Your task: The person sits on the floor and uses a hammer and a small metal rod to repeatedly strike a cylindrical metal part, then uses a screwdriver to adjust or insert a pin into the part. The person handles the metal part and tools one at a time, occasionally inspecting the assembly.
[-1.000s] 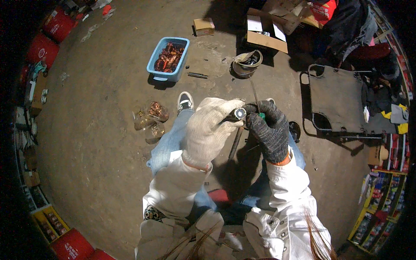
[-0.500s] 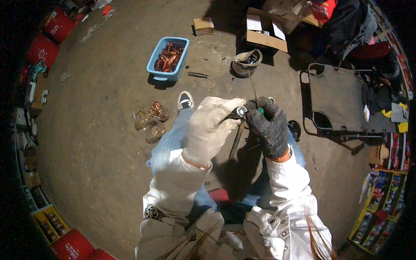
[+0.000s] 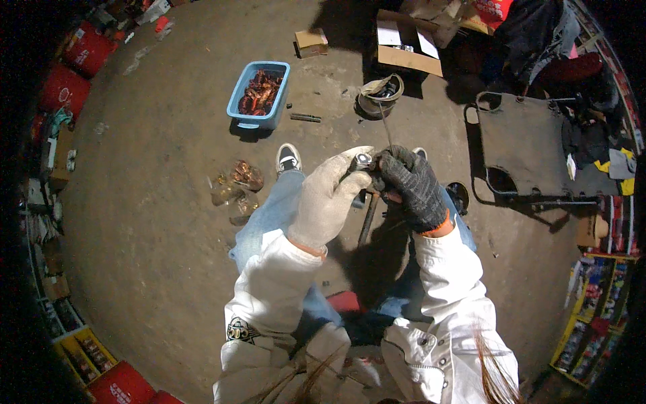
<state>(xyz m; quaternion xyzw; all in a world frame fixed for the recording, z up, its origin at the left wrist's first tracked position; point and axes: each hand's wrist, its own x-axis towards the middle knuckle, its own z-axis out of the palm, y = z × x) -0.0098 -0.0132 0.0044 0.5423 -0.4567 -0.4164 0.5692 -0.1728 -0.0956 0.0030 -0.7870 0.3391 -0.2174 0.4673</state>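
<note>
My left hand [image 3: 326,195], in a cream glove, is closed around a small dark metal part [image 3: 363,160] with a shiny round end facing up. Beside it, my right hand [image 3: 412,187] wears a dark grey knit glove and is closed on a screwdriver. The thin screwdriver shaft [image 3: 386,128] points away from me; the glove hides its handle. My right fingertips meet the metal part's right side, though the exact contact is hidden. Below the hands, a hammer [image 3: 368,219] with a brown handle is partly visible between my legs.
Ahead, a blue bin [image 3: 235,104] holds copper-coloured pieces, near a bucket [image 3: 371,106] with dark parts. Clear bags [image 3: 232,185] of copper bits lie left. Cartons [image 3: 410,59] stand at the back, a folding chair [image 3: 521,148] right. Shelves [image 3: 592,316] and red drums [image 3: 65,91] line the sides.
The metal part has tipped so its round end faces up more, and moved slightly away from me. My right hand has turned, and the green screwdriver handle is now hidden.
</note>
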